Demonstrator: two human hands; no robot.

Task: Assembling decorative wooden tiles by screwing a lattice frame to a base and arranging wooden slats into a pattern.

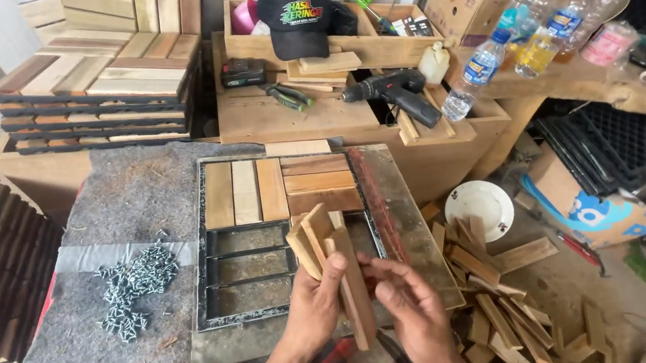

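Left hand clutches a fan of slats over the frame | right hand fingers curled, thumb and fingertips touching the longest slat's edge | frame on grey mat, top half filled with slats | screws heaped left of frame | offcuts piled right | drill on bench behind

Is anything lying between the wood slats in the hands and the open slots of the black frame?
Nothing visible. The left hand and right hand hold the slats right above the frame; its lower slots show bare, with nothing in them.
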